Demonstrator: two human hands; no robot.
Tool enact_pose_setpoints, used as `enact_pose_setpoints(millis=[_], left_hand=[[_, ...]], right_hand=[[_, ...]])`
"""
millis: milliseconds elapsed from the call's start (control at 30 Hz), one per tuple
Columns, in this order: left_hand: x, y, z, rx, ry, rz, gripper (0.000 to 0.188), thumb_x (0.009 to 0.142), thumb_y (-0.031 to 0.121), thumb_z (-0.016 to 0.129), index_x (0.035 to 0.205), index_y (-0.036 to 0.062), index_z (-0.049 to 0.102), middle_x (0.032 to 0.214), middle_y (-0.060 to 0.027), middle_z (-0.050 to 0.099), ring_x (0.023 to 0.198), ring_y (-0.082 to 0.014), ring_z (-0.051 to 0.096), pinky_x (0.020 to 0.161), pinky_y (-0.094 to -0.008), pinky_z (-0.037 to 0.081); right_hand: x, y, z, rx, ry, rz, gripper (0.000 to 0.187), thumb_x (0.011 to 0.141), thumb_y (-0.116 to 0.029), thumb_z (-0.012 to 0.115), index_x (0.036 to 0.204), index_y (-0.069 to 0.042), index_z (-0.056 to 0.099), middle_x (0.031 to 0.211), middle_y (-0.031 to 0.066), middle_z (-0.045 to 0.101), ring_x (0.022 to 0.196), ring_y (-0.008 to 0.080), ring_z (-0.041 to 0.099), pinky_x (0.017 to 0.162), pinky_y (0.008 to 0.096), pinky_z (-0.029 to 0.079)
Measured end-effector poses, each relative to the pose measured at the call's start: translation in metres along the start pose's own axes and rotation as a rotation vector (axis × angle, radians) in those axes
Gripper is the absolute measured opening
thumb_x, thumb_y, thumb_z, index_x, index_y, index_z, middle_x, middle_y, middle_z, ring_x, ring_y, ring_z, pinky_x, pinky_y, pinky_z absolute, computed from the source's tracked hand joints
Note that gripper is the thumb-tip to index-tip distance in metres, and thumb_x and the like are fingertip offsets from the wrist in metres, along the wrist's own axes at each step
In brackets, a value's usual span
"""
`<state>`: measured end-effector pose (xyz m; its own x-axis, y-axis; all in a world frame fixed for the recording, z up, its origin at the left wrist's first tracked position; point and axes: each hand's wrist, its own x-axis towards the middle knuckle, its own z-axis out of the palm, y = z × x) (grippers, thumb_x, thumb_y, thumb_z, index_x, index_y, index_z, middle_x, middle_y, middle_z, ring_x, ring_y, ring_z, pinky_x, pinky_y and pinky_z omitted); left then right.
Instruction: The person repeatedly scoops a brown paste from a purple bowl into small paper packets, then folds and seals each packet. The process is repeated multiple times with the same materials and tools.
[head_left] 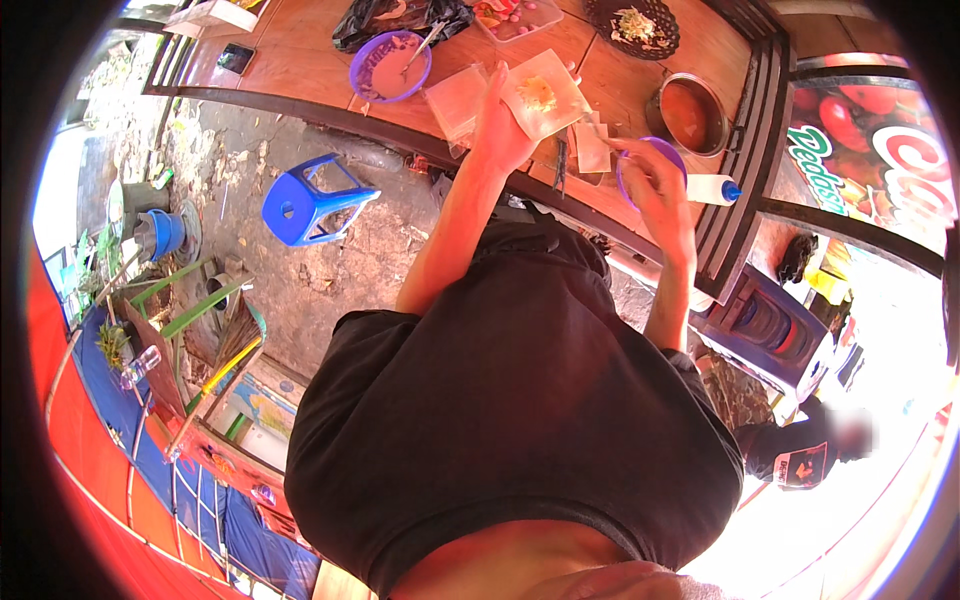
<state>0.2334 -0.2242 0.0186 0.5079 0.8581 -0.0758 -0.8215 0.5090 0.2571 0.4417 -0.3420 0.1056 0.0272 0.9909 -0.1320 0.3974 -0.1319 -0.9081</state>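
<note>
My left hand (505, 135) is raised over the near edge of the wooden table, its fingers closed on a pale square wrapper sheet (560, 112). A small heap of yellowish filling (537, 94) lies on that sheet. Just right of it, my right hand (655, 185) is closed around a thin utensil (605, 138), whose tip is hard to make out. Beneath the right hand is a purple bowl (664, 150), partly covered. More pale square sheets (455, 102) lie left of my left hand, and smaller pale pieces (592, 155) rest between the hands.
Along the table (290, 60) stand a purple bowl of pinkish-brown paste (390, 85), a black bag (365, 25), a clear box (515, 18), a dark basket of shredded food (633, 27), a metal pot (688, 115) and a white bottle (708, 189). A blue stool (300, 205) is behind left.
</note>
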Motion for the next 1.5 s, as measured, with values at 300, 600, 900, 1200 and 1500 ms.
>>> enact_pose_setpoints(millis=[300, 600, 900, 1200, 1500], left_hand=[[0.0, 0.003, 0.0, 0.045, 0.058, 0.033, 0.07, 0.11, 0.049, 0.037, 0.157, -0.0021, 0.03, 0.156, -0.0269, 0.043, 0.145, -0.0393, 0.043, 0.122, -0.0515, 0.036], [-0.009, 0.006, 0.002, 0.043, 0.093, 0.021, 0.069, 0.109, 0.049, 0.038, 0.158, 0.0004, 0.031, 0.156, -0.0282, 0.042, 0.146, -0.0413, 0.041, 0.122, -0.0528, 0.035], [-0.02, 0.039, -0.008, 0.085, 0.144, 0.07, 0.068, 0.11, 0.049, 0.034, 0.155, -0.0013, 0.035, 0.152, -0.0274, 0.048, 0.142, -0.0407, 0.048, 0.12, -0.053, 0.038], [-0.038, 0.152, -0.043, 0.139, 0.23, 0.381, 0.068, 0.109, 0.043, 0.036, 0.156, -0.0064, 0.031, 0.157, -0.0285, 0.041, 0.147, -0.0423, 0.039, 0.124, -0.0548, 0.03], [-0.057, 0.26, -0.073, 0.085, 0.116, 0.595, 0.074, 0.106, 0.038, 0.045, 0.159, -0.0069, 0.019, 0.163, -0.0275, 0.029, 0.154, -0.0396, 0.028, 0.126, -0.0526, 0.025]], right_hand=[[-0.039, 0.088, -0.047, -0.359, 0.216, 0.199, 0.023, 0.097, -0.009, 0.062, 0.117, -0.002, 0.07, 0.069, 0.01, 0.061, 0.063, 0.0149, 0.056, 0.06, 0.0354, 0.044], [-0.058, 0.149, -0.03, -0.45, 0.204, 0.3, 0.029, 0.098, -0.023, 0.067, 0.121, -0.005, 0.068, 0.064, 0.0105, 0.062, 0.059, 0.0185, 0.062, 0.061, 0.0365, 0.048], [-0.044, 0.102, -0.047, -0.616, 0.08, 0.415, 0.04, 0.097, -0.035, 0.067, 0.124, -0.006, 0.067, 0.11, 0.023, 0.071, 0.1, 0.0342, 0.07, 0.088, 0.0451, 0.052], [0.094, 0.045, 0.074, -0.116, -0.094, -0.003, 0.039, 0.091, -0.014, 0.074, 0.129, -0.006, 0.069, 0.096, 0.0076, 0.071, 0.076, 0.0167, 0.065, 0.071, 0.032, 0.055], [0.263, 0.042, 0.239, 0.403, -0.208, 0.223, 0.032, 0.098, -0.032, 0.071, 0.119, -0.008, 0.063, 0.08, -0.0023, 0.054, 0.063, 0.006, 0.051, 0.055, 0.0216, 0.042]])
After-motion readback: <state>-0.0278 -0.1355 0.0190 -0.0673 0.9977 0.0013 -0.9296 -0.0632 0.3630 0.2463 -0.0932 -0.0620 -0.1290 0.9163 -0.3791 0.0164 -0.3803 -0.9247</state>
